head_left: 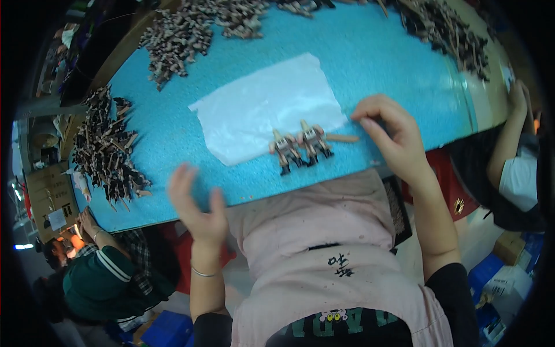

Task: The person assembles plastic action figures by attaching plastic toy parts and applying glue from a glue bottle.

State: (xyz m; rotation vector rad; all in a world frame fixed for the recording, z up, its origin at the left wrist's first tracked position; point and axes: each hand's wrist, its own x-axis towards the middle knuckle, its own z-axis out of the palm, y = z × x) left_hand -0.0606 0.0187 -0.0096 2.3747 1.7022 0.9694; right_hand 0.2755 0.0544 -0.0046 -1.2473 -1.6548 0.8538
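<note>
A thin white sheet (266, 98), perhaps plastic, lies on the blue tabletop in front of me. Two small toy figures (285, 151) with tan bodies and dark feet rest side by side across its near edge. A slim tan stick-like piece (343, 138) lies just right of them. My right hand (396, 136) is at the sheet's right corner, thumb and forefinger drawn together; whether they grip the corner or something small is hidden. Left of the figures, above the table's near edge, my left hand (198, 205) is blurred, with fingers and thumb apart and nothing in them.
Heaps of small figure parts lie on the table: a dark pile (107, 147) at left, a greyish pile (179, 43) at far left, and a pile of dark and tan pieces (448, 34) at far right. Co-workers sit at both sides, one in a green sleeve (98, 274).
</note>
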